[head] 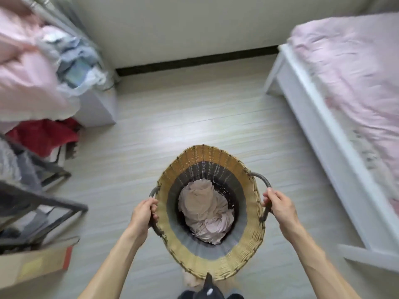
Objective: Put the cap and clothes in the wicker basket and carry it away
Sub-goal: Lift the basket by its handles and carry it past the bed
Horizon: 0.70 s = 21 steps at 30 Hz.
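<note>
Head view looks down on a wicker basket (210, 214) held out in front of the person, over a pale wood floor (172, 126). The left hand (142, 212) is wrapped around the grey handle (154, 212) on the left side of the rim; the right hand (278, 205) is wrapped around the matching handle (264, 190) on the right side. Both hands are closed in a firm grip, one on each handle, so neither is nearer than the other: the basket sits squarely between them, its mouth facing up and slightly toward the camera.

Down at the bottom of the basket lies a crumpled heap of pale pink clothes (207, 212). I cannot pick out a cap among them; it may be under the cloth or hidden by the folds.

The basket's rim is an oval whose long axis runs away from the body, with the handles on the two narrower sides. It seems to be lifted off the floor, though the underside is hidden, so that is a judgement.

A bed with pink bedding (345, 78) stands to the right, and a heap of laundry (43, 61) on furniture to the left. Open floor runs straight ahead between them, so the carrying step looks to be in hand, and the clear way lies forward.
</note>
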Available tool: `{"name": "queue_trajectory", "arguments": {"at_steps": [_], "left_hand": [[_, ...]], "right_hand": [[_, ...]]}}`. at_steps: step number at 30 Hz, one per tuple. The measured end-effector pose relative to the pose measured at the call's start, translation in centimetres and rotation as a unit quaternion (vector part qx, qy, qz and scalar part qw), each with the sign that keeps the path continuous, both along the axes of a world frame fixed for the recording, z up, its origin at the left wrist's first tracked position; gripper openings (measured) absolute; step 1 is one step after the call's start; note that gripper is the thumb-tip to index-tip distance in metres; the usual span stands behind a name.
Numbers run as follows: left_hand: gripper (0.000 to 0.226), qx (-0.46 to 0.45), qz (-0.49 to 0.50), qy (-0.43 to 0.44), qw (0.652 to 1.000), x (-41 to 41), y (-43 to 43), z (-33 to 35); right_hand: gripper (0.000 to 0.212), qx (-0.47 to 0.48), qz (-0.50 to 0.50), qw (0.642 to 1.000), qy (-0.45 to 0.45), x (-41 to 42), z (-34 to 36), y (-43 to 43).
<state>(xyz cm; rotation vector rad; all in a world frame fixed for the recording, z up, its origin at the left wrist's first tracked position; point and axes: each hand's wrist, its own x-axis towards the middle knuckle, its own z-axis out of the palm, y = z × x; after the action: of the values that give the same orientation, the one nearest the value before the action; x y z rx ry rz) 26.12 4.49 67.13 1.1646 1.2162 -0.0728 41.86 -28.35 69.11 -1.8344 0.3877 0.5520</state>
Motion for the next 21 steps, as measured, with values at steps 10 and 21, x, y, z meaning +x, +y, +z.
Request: {"name": "queue_trajectory", "arguments": {"at_steps": [10,21], "left_hand": [[0.028,-0.054,-0.277,-0.145,0.948,8.5,-23.1,16.8],[0.033,-0.064,-0.517,-0.196,0.831,10.4,-60.1,21.7]], "right_hand": [[0.03,0.097,-0.343,0.924,-0.135,-18.3,17.8,-24.2],[0.031,0.092,-0.571,0.777,-0.25,-30.6,22.1,-49.5]]}}
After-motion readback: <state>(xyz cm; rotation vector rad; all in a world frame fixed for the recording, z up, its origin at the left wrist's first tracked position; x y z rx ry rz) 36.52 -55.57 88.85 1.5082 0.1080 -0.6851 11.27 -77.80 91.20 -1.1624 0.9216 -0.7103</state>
